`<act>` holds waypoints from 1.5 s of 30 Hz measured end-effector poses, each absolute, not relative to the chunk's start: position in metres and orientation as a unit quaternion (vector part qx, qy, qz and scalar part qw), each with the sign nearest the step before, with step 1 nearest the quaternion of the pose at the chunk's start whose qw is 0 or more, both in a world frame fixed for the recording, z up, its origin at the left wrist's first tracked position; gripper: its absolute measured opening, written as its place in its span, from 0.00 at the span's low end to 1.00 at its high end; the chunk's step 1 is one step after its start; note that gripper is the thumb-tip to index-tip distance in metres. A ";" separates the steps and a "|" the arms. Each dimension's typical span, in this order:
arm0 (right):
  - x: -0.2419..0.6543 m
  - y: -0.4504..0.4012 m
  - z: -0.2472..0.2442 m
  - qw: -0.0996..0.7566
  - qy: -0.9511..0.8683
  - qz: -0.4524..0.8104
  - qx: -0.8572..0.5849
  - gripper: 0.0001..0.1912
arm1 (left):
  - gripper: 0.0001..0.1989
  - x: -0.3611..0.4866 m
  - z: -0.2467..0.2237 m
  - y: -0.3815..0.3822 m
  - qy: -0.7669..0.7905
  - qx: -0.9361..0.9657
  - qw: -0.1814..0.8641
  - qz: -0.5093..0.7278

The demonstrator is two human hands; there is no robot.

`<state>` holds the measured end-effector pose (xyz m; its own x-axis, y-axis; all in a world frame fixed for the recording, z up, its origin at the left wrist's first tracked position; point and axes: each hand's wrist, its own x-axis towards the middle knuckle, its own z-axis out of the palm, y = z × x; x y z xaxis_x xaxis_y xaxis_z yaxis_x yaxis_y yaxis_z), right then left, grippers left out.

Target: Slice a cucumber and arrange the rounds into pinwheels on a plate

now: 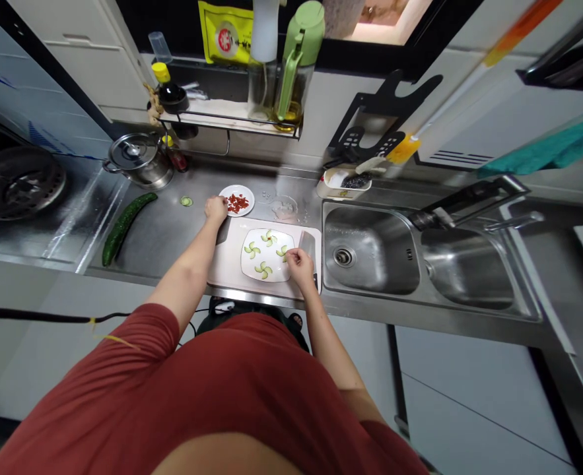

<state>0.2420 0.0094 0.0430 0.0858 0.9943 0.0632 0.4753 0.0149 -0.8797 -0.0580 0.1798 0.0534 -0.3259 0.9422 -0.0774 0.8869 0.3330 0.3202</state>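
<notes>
A white square plate (267, 267) lies on a pale cutting board (229, 267), bearing several pinwheels of green slices; the top one has a red bit at its centre. My right hand (301, 267) is closed in a pinch over the plate's right edge, at the right pinwheel (282, 253); what its fingertips hold is too small to tell. At the left rim of a round white plate (250, 192) with chopped red pieces (237, 203) rests my left hand (216, 210), its fingers curled and partly hidden. A knife (308, 245) lies on the board's right side, partly behind my right hand.
A cucumber (129, 224) and small green slices (187, 201) lie on the steel counter at left, near a lidded pot (140, 161). A double sink (373, 247) is at right. Bottles (298, 59) stand on a wall shelf (232, 119). Behind the board is a clear round item (284, 208).
</notes>
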 end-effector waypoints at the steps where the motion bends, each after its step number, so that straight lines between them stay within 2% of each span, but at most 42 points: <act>1: 0.242 0.009 0.043 0.397 -0.591 0.326 -0.622 0.07 | 0.13 -0.058 0.053 0.181 0.804 0.572 0.123 0.103; 11: 0.244 0.010 0.043 0.387 -0.592 0.326 -0.627 0.08 | 0.15 -0.055 0.053 0.190 0.798 0.592 0.102 0.051; 16: 0.244 0.011 0.042 0.385 -0.594 0.326 -0.627 0.09 | 0.16 -0.055 0.052 0.191 0.797 0.592 0.104 0.068; 23: 0.239 0.014 0.043 0.387 -0.593 0.328 -0.625 0.09 | 0.12 -0.049 0.054 0.180 0.805 0.540 0.152 0.192; 29: 0.231 0.026 0.057 0.394 -0.602 0.333 -0.610 0.08 | 0.10 -0.024 0.054 0.163 0.745 0.489 0.266 0.367; 33: 0.227 0.041 0.074 0.409 -0.616 0.320 -0.593 0.07 | 0.08 0.000 0.063 0.146 0.679 0.487 0.347 0.427; 39: 0.223 0.059 0.101 0.408 -0.662 0.272 -0.567 0.06 | 0.06 0.026 0.087 0.113 0.594 0.573 0.399 0.400; 45: 0.220 0.064 0.117 0.377 -0.724 0.244 -0.523 0.07 | 0.06 0.032 0.117 0.087 0.555 0.720 0.285 0.303</act>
